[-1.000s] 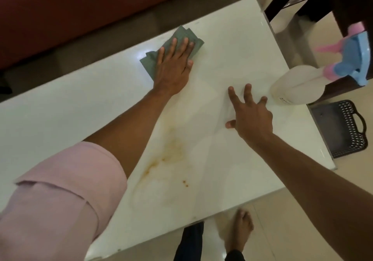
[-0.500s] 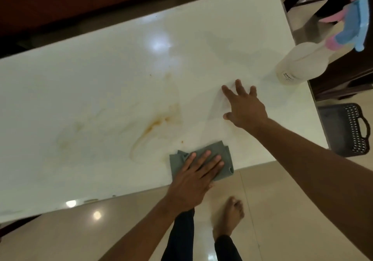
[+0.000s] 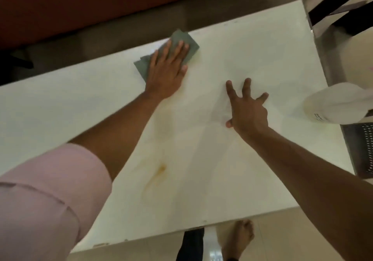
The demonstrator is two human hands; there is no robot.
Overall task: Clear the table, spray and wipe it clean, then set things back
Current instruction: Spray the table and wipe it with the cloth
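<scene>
A white glossy table [image 3: 252, 44] fills the view. My left hand [image 3: 168, 70] lies flat on a folded grey-green cloth [image 3: 184, 41] at the table's far edge, pressing it onto the surface. My right hand [image 3: 247, 109] rests on the tabletop right of centre, fingers spread, holding nothing. Orange-brown stains [image 3: 159, 172] mark the surface near the front. At the right edge a white spray bottle [image 3: 335, 101] stands on the table, its top cut off by the frame.
A dark red sofa [image 3: 80, 4] runs along the far side. A dark perforated basket [image 3: 363, 151] sits on the floor to the right, dark furniture legs [image 3: 339, 0] at the top right. My bare foot [image 3: 240, 238] is below the table's front edge.
My left hand has swept the cloth from the table's front edge, where it was half a second ago, back to the far edge. The right hand stays planted.
</scene>
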